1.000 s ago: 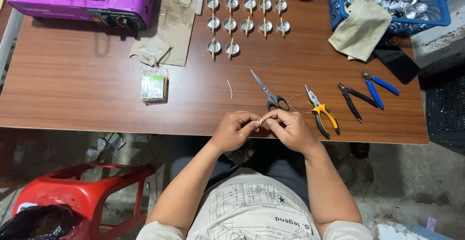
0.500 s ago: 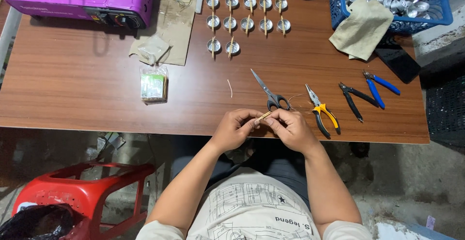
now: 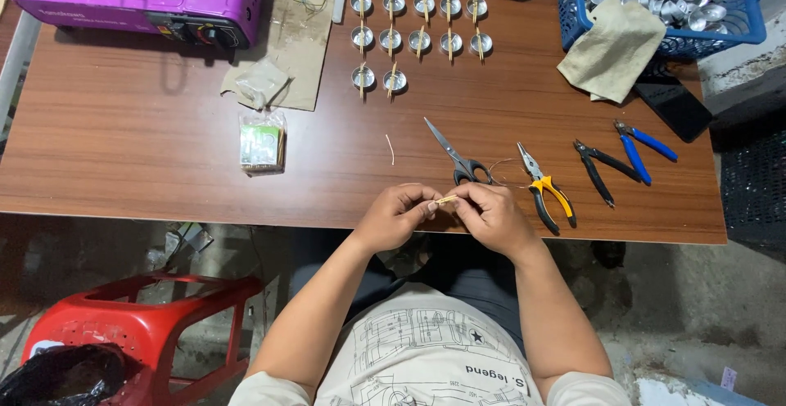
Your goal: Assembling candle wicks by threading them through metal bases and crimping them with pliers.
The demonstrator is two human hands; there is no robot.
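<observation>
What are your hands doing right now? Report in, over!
Left hand and right hand both pinching a small pale stick at the table edge. Scissors and yellow-handled pliers just beyond, untouched. Nothing in the way.

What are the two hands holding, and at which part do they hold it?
Both hands pinch a thin pale stick between the fingertips: the left hand holds its left end, the right hand its right end. Only the short middle shows.

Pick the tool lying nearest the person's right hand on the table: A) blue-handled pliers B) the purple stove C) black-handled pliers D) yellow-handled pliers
D: the yellow-handled pliers lie just beside the right hand, nearer than the black-handled or blue-handled ones.
</observation>
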